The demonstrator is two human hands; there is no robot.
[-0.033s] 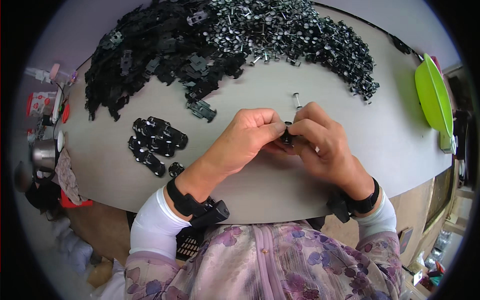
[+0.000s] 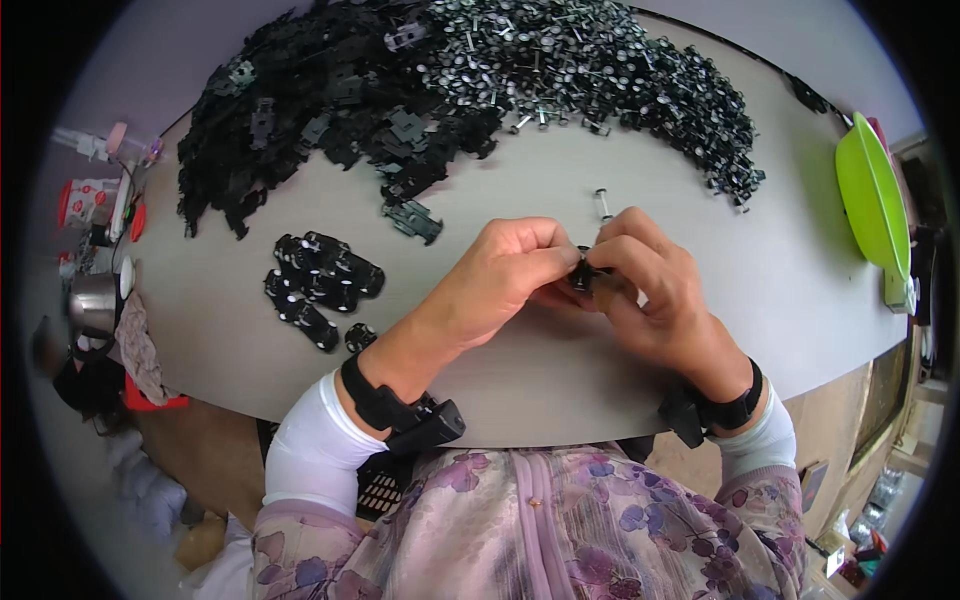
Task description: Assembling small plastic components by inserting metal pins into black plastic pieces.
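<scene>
Both hands meet over the middle of the table, pinching a small black toy-car chassis (image 2: 581, 277) between their fingertips. My left hand (image 2: 515, 270) is closed on it from the left, thumb on top. From the right, my right hand (image 2: 645, 275) grips the same part with curled fingers, which hide much of it. Just beyond my right hand lies a loose wheel axle (image 2: 602, 202). Left of my left forearm sits a cluster of black toy-car chassis with wheels (image 2: 328, 272). One more wheeled chassis (image 2: 360, 338) lies close to that forearm.
A heap of black plastic chassis (image 2: 340, 120) spreads over the far left of the table. Beside it rises a heap of wheel axles (image 2: 590, 75). A green basin (image 2: 868, 195) stands at the right edge. A metal pot (image 2: 95, 300) and a crumpled cloth (image 2: 138, 345) are at the left.
The whole view has shifted slightly, so things appear a little further right. Both hands keep hold of the chassis; my right fingers have moved very slightly on it.
</scene>
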